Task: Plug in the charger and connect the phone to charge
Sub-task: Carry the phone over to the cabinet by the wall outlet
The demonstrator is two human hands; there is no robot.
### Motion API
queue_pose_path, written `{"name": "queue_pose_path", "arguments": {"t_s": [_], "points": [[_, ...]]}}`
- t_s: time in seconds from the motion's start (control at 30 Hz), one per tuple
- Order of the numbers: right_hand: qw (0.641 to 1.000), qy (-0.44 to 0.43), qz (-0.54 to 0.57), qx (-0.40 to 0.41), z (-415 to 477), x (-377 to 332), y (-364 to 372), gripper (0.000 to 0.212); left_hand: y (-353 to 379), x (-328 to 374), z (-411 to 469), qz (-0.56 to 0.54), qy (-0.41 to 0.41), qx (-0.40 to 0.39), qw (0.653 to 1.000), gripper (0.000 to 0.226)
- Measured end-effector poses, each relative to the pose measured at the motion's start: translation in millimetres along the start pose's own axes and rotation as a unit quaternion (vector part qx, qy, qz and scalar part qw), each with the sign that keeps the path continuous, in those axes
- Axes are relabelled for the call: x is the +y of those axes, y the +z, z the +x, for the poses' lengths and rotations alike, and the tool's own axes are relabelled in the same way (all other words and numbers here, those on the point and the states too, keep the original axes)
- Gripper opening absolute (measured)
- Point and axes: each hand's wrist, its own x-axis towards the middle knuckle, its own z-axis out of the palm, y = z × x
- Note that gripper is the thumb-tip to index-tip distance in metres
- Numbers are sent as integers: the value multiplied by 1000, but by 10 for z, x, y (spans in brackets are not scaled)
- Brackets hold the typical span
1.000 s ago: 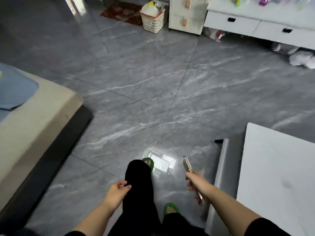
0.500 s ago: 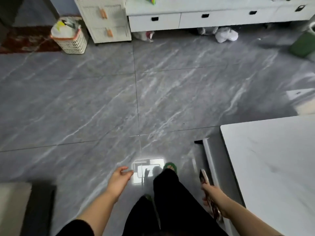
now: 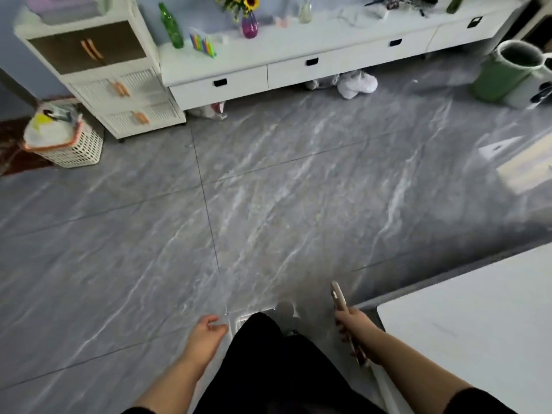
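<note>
- Head view, lower frame: the right hand [image 3: 357, 328] is closed around a phone [image 3: 339, 297]; the fingers wrap the lower half of the body, and the upper end projects forward and up, seen edge-on, above the floor [image 3: 298, 204].
- The left hand [image 3: 206, 336] holds nothing; palm partly turned up, fingers loosely curled, thumb and forefinger slightly apart; it hangs just left of the dark trouser leg [image 3: 268, 354].
- A white tabletop [image 3: 478, 324] fills the lower right corner, just beside the right forearm; its surface carries nothing visible.
- A bright reflection patch lies on the floor between the left hand and the trouser leg; the floor is grey marbled tile with dark joint lines.
- Head view, upper frame: a long white low cabinet [image 3: 298, 64] with black drawer pulls runs along the far wall; on its top stand a green bottle [image 3: 171, 26], a purple vase with sunflowers [image 3: 249, 23], a coloured item beside the bottle and further small objects too blurred to identify.
- A white drawer unit [image 3: 101, 79] with orange handles stands at the cabinet's left end; a white lattice basket [image 3: 64, 141] sits on the floor just left of it.
- A crumpled white bag [image 3: 357, 84] lies at the cabinet's underside; a green bin [image 3: 504, 73] stands at far right.
- No charger is identifiable.
</note>
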Motion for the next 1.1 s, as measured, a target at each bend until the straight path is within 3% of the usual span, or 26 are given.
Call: {"name": "queue_pose_path", "arguments": {"t_s": [0.27, 0.43, 0.77, 0.9, 1.1], "points": [[996, -3, 83, 31, 1009, -1716, -518, 15, 25, 1673, 979, 62, 4, -38, 997, 41], [991, 65, 89, 76, 1343, -2288, -1006, 15, 190, 2979, 1498, 129, 59, -85, 986, 45], [981, 117, 86, 125, 1899, -2970, -2178, 11, 1016, 5455, 2240, 130, 140, -126, 973, 37], [983, 127, 68, 110, 2173, -3523, -2705, 7, 1360, 6097, 2451, 141, 129, -132, 973, 36], [992, 109, 16, 58, 2759, -4770, -3428, 20, 1614, 6865, 2709, 149, 79, -117, 979, 36]]}}
